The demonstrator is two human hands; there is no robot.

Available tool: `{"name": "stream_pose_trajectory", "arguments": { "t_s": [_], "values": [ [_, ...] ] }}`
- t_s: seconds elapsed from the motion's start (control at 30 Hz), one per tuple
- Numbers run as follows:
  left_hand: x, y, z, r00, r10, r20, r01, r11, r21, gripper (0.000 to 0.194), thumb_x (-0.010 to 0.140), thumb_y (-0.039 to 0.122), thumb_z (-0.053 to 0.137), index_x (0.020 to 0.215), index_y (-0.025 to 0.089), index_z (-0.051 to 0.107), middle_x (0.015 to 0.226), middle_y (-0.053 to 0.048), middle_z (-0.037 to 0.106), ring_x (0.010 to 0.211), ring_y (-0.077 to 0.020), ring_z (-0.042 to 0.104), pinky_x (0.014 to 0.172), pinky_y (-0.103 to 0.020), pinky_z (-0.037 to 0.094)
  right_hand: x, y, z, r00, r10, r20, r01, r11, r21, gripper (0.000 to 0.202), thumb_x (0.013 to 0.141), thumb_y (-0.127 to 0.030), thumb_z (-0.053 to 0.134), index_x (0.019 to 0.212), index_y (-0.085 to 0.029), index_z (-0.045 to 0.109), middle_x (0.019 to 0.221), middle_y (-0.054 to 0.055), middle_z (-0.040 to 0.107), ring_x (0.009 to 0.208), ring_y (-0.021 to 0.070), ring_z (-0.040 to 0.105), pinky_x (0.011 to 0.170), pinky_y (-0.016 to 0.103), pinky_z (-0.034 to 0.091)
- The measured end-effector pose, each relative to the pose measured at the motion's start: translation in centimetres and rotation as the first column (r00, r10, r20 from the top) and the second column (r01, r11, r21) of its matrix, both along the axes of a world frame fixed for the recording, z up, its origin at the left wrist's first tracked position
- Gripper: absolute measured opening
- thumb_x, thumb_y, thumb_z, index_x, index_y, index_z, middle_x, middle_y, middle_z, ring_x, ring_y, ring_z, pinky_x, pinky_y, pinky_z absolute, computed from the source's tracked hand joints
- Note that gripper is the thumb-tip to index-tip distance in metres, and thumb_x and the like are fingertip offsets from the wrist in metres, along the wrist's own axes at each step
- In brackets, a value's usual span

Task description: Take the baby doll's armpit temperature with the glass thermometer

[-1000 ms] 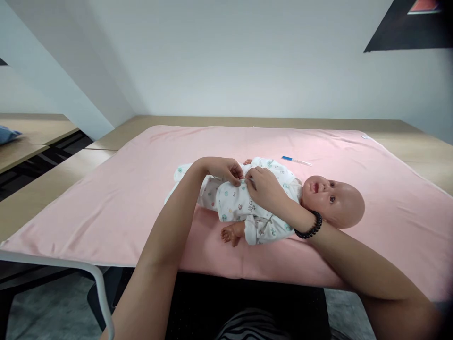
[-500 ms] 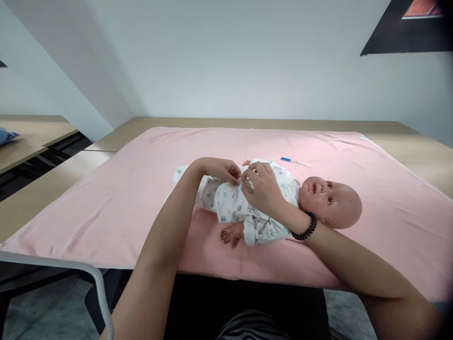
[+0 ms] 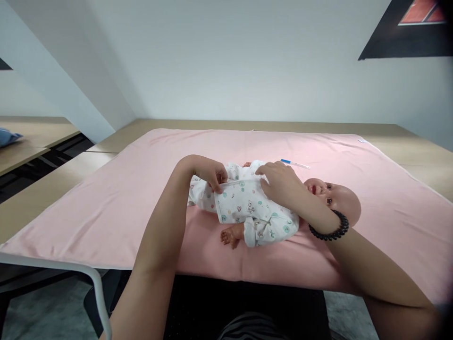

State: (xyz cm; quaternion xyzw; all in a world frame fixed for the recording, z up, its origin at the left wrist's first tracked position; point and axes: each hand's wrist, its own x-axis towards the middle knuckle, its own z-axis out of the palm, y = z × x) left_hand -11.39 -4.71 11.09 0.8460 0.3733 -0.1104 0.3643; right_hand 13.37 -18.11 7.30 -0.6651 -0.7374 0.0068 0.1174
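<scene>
A baby doll (image 3: 338, 196) lies on its back on a pink cloth (image 3: 134, 189), its head to the right. It wears a white printed top (image 3: 237, 205) and patterned trousers (image 3: 203, 194). My left hand (image 3: 212, 174) pinches the lower edge of the top at the doll's waist. Over the doll's chest, near the collar, my right hand (image 3: 281, 182) is bent down with its fingertips against the top; the fingers are curled and what lies under them is partly hidden. A black coiled band (image 3: 331, 231) is round my right wrist.
Beyond the doll lies a blue and white thermometer-like stick (image 3: 295, 164). The cloth covers a wooden table (image 3: 212, 124) against the wall. A white curved rail (image 3: 97, 283) stands at the front left, and a blue item (image 3: 7, 137) lies on another table.
My right hand has moved right, from the doll's middle to its upper chest. My left hand has shifted slightly left along the top, and the hands are now farther apart.
</scene>
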Motion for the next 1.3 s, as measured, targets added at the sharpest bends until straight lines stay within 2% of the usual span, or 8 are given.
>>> {"name": "stream_pose_trajectory", "arguments": {
  "t_s": [0.1, 0.23, 0.43, 0.53, 0.7, 0.93, 1.17, 1.3],
  "values": [
    [0.3, 0.0, 1.3, 1.000, 0.011, -0.016, -0.010, 0.997, 0.081, 0.025, 0.072, 0.036, 0.066, 0.095, 0.027, 0.069, 0.100, -0.003, 0.072, 0.116, -0.0306, 0.055, 0.087, -0.035, 0.042, 0.6, -0.1, 0.6, 1.000, -0.013, 0.026, 0.017, 0.988, -0.156, 0.018, 0.094, -0.013, 0.051, 0.091, -0.018, 0.068, 0.087, 0.007, 0.069, 0.085, 0.0237, 0.059, 0.073, 0.035, 0.035],
    [1.8, 0.3, 3.1, 0.999, -0.045, -0.022, 0.048, 0.989, 0.137, 0.023, 0.072, 0.035, 0.068, 0.090, 0.022, 0.069, 0.084, -0.003, 0.067, 0.095, -0.0244, 0.058, 0.078, -0.031, 0.040, 1.3, 0.0, 0.7, 1.000, -0.021, 0.000, 0.020, 0.989, -0.145, 0.018, 0.091, -0.010, 0.051, 0.091, -0.018, 0.067, 0.086, 0.005, 0.069, 0.081, 0.0208, 0.058, 0.068, 0.033, 0.032],
    [3.8, 0.3, 1.2, 0.969, -0.151, -0.197, 0.171, 0.981, 0.090, 0.021, 0.066, 0.034, 0.071, 0.080, 0.020, 0.066, 0.078, -0.001, 0.064, 0.070, -0.0169, 0.053, 0.067, -0.028, 0.039, 2.3, 0.3, 0.8, 0.997, -0.061, 0.043, 0.067, 0.986, -0.156, 0.026, 0.090, -0.006, 0.050, 0.101, -0.020, 0.069, 0.099, 0.004, 0.073, 0.089, 0.0213, 0.061, 0.071, 0.032, 0.035],
    [4.1, 0.5, 0.5, 0.948, -0.172, -0.269, 0.197, 0.978, 0.068, 0.029, 0.066, 0.042, 0.073, 0.084, 0.021, 0.067, 0.084, -0.002, 0.068, 0.071, -0.0180, 0.056, 0.067, -0.028, 0.041, 3.2, -0.1, 1.8, 0.993, -0.091, 0.072, 0.105, 0.973, -0.207, 0.028, 0.089, -0.005, 0.053, 0.104, -0.021, 0.070, 0.106, 0.004, 0.073, 0.092, 0.0213, 0.062, 0.073, 0.032, 0.037],
    [3.4, 0.3, 1.2, 0.927, -0.138, -0.350, 0.172, 0.983, 0.067, 0.049, 0.061, 0.060, 0.080, 0.088, 0.021, 0.068, 0.091, -0.006, 0.073, 0.080, -0.0233, 0.063, 0.071, -0.031, 0.043, 4.7, -0.8, 3.1, 0.980, -0.129, 0.149, 0.171, 0.934, -0.314, 0.025, 0.085, -0.008, 0.058, 0.096, -0.025, 0.073, 0.098, 0.002, 0.072, 0.085, 0.0223, 0.060, 0.073, 0.035, 0.037],
    [4.9, -0.3, 0.6, 0.897, -0.151, -0.417, 0.191, 0.980, 0.057, 0.052, 0.060, 0.043, 0.080, 0.105, 0.022, 0.066, 0.106, -0.008, 0.075, 0.092, -0.0270, 0.065, 0.078, -0.032, 0.045, 5.1, -0.6, 3.6, 0.968, -0.142, 0.208, 0.217, 0.891, -0.398, 0.022, 0.082, -0.007, 0.059, 0.088, -0.024, 0.072, 0.086, 0.002, 0.068, 0.077, 0.0202, 0.059, 0.073, 0.035, 0.036],
    [2.1, -1.0, 3.0, 0.943, -0.058, -0.328, 0.109, 0.984, 0.139, 0.048, 0.066, 0.046, 0.077, 0.106, 0.023, 0.062, 0.105, -0.006, 0.075, 0.089, -0.0246, 0.065, 0.071, -0.031, 0.043, 6.0, -0.9, 3.7, 0.973, -0.147, 0.176, 0.208, 0.891, -0.404, 0.023, 0.078, -0.008, 0.061, 0.090, -0.024, 0.073, 0.085, 0.003, 0.064, 0.073, 0.0192, 0.059, 0.068, 0.031, 0.036],
    [2.9, -0.6, 1.9, 0.934, -0.055, -0.354, 0.120, 0.979, 0.164, 0.051, 0.065, 0.044, 0.078, 0.107, 0.023, 0.060, 0.105, -0.006, 0.076, 0.092, -0.0252, 0.066, 0.071, -0.030, 0.043, 6.6, -0.8, 3.3, 0.980, -0.114, 0.164, 0.169, 0.910, -0.378, 0.020, 0.076, -0.009, 0.060, 0.083, -0.024, 0.072, 0.076, 0.002, 0.062, 0.065, 0.0171, 0.055, 0.068, 0.032, 0.038]
  ]
}}
